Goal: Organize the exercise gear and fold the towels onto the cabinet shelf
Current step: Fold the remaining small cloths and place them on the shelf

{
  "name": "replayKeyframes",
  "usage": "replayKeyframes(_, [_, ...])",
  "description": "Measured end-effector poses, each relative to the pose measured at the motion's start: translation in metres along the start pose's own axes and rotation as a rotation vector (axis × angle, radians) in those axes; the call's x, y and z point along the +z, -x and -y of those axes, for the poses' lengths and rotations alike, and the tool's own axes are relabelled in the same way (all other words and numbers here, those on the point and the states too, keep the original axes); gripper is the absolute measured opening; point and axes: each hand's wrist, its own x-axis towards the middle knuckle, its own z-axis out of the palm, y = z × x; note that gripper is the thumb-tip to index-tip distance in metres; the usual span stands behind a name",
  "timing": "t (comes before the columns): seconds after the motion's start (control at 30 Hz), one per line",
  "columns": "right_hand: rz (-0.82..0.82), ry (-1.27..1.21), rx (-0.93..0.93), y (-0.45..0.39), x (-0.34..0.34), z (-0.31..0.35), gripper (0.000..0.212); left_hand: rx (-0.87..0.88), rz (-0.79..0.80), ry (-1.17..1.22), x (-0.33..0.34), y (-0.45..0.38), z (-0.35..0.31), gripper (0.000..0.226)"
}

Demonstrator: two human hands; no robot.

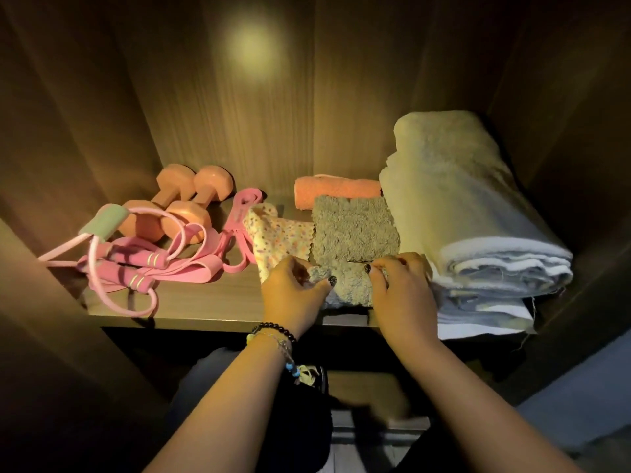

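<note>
I am pinching the grey towel point(353, 233) at lower centre of the frame, my left hand point(293, 295) and right hand point(403, 295) each holding its near edge in a narrow grip on the shelf point(205, 302).

A fuzzy grey-brown towel point(355, 230) lies in the middle of the shelf point(205, 298), its near end pinched. Left of it is a dotted cloth point(276, 237). Behind it is an orange towel point(336, 190). A big folded pale towel point(478, 213) fills the right. Two orange dumbbells point(177, 203) and pink bands point(191, 264) sit left.
</note>
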Motion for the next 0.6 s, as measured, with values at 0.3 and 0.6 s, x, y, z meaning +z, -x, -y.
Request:
replayKeyframes(0.3, [-0.024,0.321,-0.381,0.003,0.023,-0.011,0.049,0.064,-0.052,-0.139,0.033,-0.034,0.002,0.018])
replayKeyframes(0.6, [-0.088,-0.017,-0.32,-0.022,0.048,-0.019,0.039,0.11,-0.316,-0.312,0.012,-0.042,0.0,0.049])
